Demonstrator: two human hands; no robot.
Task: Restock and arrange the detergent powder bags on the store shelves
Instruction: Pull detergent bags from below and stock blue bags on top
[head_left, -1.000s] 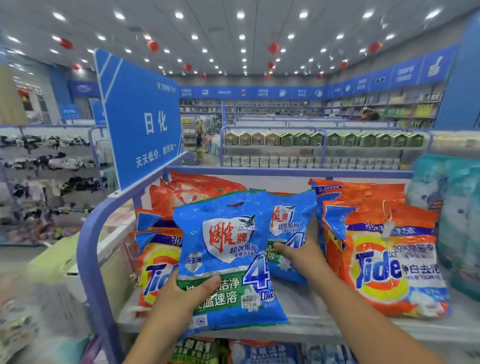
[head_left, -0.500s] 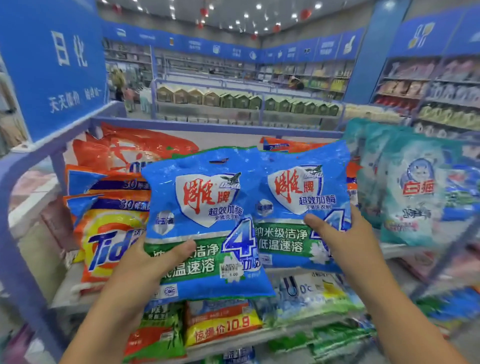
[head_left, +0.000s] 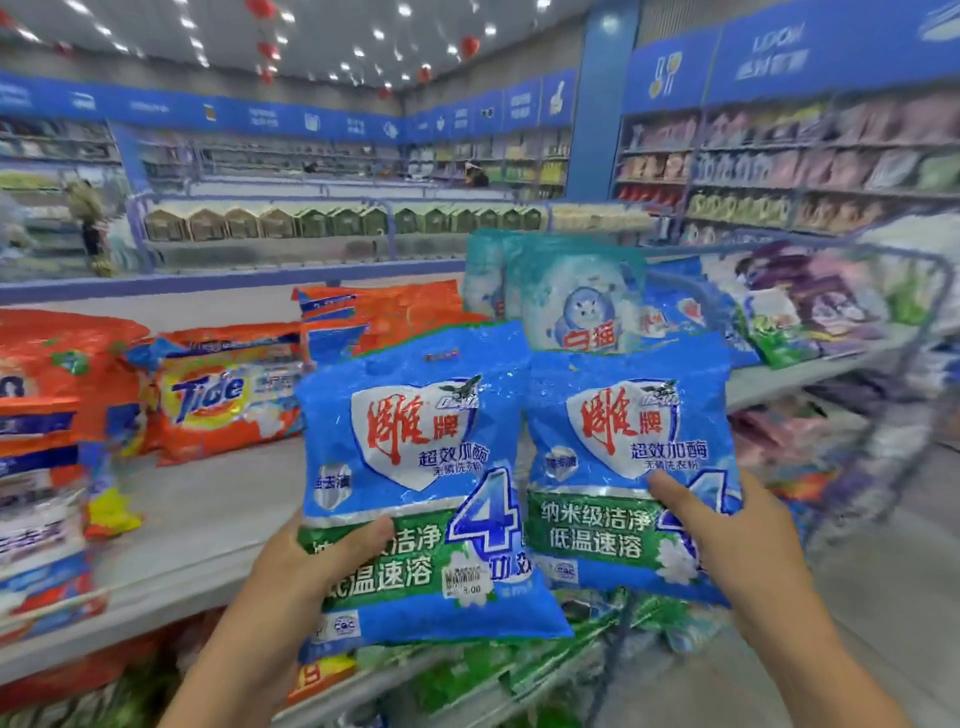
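Observation:
I hold two identical blue detergent powder bags side by side in front of the top shelf (head_left: 208, 499). My left hand (head_left: 306, 566) grips the lower left corner of the left blue bag (head_left: 415, 457), thumb on its green band. My right hand (head_left: 737, 540) grips the lower right part of the right blue bag (head_left: 623, 447), thumb across its front. Both bags are upright, off the shelf, their inner edges touching. Orange Tide bags (head_left: 223, 395) lie on the shelf at left. Pale teal bags (head_left: 576, 296) stand behind the held bags.
More orange bags (head_left: 374, 317) are stacked at the shelf's back. Purple and green bags (head_left: 810, 306) fill the shelf to the right. A lower shelf holds green and orange packs (head_left: 519, 670). The shelf's grey end rail (head_left: 930, 291) curves at right. Store aisles lie behind.
The view has swung right along the shelf. Both blue bags came off the shelf with my hands and moved right, now side by side in front of the teal bags.

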